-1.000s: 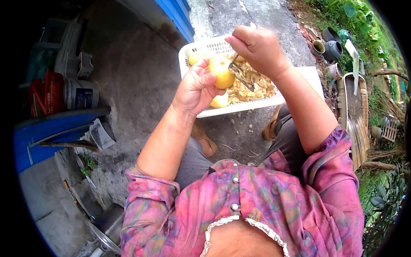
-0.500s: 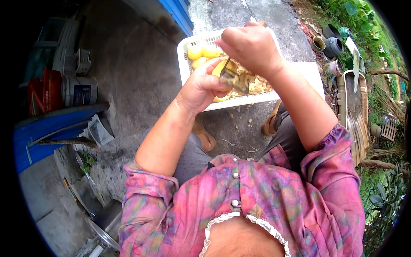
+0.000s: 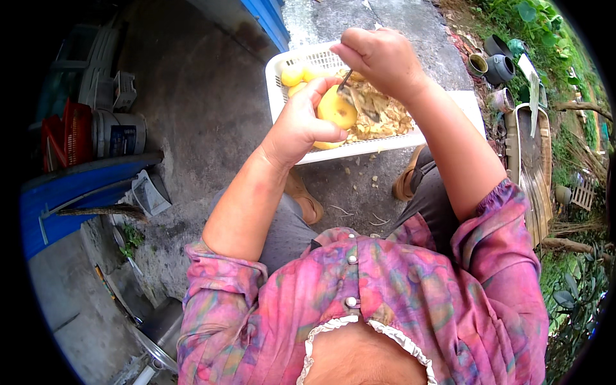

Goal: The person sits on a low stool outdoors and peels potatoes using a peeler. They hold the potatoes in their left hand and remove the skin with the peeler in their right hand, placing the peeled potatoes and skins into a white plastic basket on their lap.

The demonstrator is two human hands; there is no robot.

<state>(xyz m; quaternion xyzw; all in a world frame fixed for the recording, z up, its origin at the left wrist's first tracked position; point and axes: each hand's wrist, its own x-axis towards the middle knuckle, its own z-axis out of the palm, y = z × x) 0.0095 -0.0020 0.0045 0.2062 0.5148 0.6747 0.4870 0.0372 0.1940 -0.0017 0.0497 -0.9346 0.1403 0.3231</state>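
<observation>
My left hand (image 3: 297, 125) is wrapped round a peeled yellow potato (image 3: 335, 109), thumb and fingers on its sides; a small darker spot shows on its face. Above it and to the right, my right hand (image 3: 383, 54) is closed round a handle hidden in the fist. A thin dark shank runs down from it to the metal blade of a knife (image 3: 367, 108), close beside the potato's right side. Whether blade and potato touch, I cannot tell. Under both hands lies a white plastic basket (image 3: 274, 77) with several yellow potatoes (image 3: 292, 76) and a heap of pale brown peelings (image 3: 391, 122).
Scraps of peel lie on the concrete (image 3: 359, 186) between my feet. At left stand a white bucket (image 3: 125, 138), a red plastic basket (image 3: 77, 135) and a broom (image 3: 106, 210). Pots (image 3: 499, 70) and a long trough (image 3: 536, 167) line the planted edge at right.
The knife has swung off the potato to the right, over the peelings. My right hand has risen slightly, and the potato's face is turned more into view.
</observation>
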